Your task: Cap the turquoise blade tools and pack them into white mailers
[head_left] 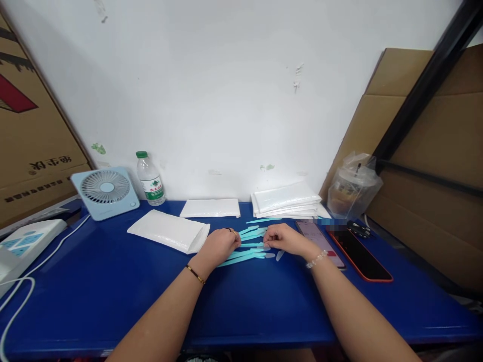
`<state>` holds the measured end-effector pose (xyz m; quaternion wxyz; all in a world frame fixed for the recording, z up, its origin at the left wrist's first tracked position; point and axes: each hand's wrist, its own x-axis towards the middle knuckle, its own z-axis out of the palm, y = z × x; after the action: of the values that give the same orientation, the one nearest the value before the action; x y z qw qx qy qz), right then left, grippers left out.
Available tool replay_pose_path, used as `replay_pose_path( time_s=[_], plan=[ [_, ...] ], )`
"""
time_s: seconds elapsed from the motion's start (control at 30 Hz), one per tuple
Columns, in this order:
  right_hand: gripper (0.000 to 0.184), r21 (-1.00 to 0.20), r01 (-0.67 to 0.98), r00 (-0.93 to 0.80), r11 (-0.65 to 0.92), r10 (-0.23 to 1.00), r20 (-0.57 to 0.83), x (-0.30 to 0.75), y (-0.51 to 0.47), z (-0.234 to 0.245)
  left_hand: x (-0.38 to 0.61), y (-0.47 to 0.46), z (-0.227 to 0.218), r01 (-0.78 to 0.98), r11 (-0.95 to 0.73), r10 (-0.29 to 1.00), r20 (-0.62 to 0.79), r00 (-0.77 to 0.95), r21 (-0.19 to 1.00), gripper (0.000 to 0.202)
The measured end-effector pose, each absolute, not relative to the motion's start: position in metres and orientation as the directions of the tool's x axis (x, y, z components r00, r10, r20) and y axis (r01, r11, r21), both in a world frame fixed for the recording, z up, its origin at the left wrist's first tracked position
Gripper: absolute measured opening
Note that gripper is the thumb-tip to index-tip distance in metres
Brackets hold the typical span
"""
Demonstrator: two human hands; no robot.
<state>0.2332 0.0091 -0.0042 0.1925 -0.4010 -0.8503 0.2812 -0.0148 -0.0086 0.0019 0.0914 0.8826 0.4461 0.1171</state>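
Several thin teal plastic sticks (247,254) lie in a loose pile on the blue table (113,281), between my two hands. My left hand (221,245), with rings and a bracelet, rests on the left end of the pile with its fingers curled over the sticks. From the right, my right hand (285,239), wearing a bead bracelet, has its fingers bent and pinched on the sticks' clear-tipped ends. One more teal stick (264,220) lies apart just behind the pile.
White padded mailers lie behind the pile: one at the left (169,231), one flat (210,207), a stack (289,200). Two phones (358,254) lie right of my right hand. A small fan (105,191), water bottle (150,180), bagged drink cup (352,186) and cardboard boxes (433,151) line the back.
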Motion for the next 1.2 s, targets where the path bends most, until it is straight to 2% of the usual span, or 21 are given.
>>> replay_pose_path(
  time_s=[0.23,0.3,0.47,0.67,0.83,0.97,1.2],
  plan=[
    [0.020,-0.666,0.593,-0.591,0.452,0.807,0.022,0.250,0.008,0.003,-0.028,-0.012,0.005,0.789,-0.546,0.835,0.110,0.539,0.282,0.021],
    [0.023,-0.668,0.602,-0.558,0.437,0.829,0.040,0.252,0.009,0.003,-0.029,-0.012,0.005,0.776,-0.553,0.828,0.100,0.552,0.303,0.020],
    [0.016,-0.539,0.655,-0.497,0.529,0.840,0.220,0.245,0.017,-0.006,-0.023,-0.011,0.001,0.780,-0.543,0.839,0.153,0.523,0.311,0.020],
    [0.011,-0.464,0.668,-0.570,0.582,0.801,0.184,0.238,0.021,-0.011,-0.019,-0.006,-0.007,0.779,-0.557,0.830,0.206,0.517,0.288,0.019],
    [0.019,-0.504,0.647,-0.592,0.572,0.793,0.140,0.237,0.016,-0.004,-0.019,-0.002,-0.009,0.808,-0.535,0.845,0.185,0.502,0.247,0.018],
    [0.018,-0.546,0.643,-0.583,0.537,0.806,0.107,0.242,0.013,0.000,-0.020,-0.003,-0.008,0.852,-0.486,0.873,0.154,0.463,0.192,0.021],
    [0.017,-0.588,0.653,-0.576,0.478,0.817,0.025,0.258,0.013,0.002,-0.020,-0.009,0.000,0.851,-0.519,0.853,0.107,0.510,0.077,0.022]
  ],
)
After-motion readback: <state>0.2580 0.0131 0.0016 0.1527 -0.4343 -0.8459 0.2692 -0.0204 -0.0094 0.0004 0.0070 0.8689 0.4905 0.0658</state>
